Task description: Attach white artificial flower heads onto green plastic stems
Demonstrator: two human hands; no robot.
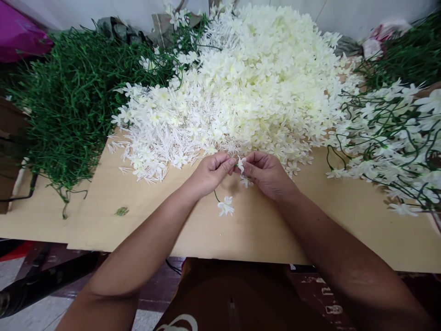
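My left hand is closed on a thin green artificial stem, its fingers hiding most of it. A white artificial flower hangs from the stem's lower end, just above the board. Pinched in my right hand is another white flower, brought up against the stem at my left fingertips. One more white bloom shows just under the right fingers; whether it is on the stem or held apart, I cannot tell. Both hands meet in front of a big heap of loose white flowers.
Green plastic stems are piled at the left, with more stems at the far right. Flowers on green stems lie heaped at the right. A small green scrap rests on the tan board. A black bar stands below left.
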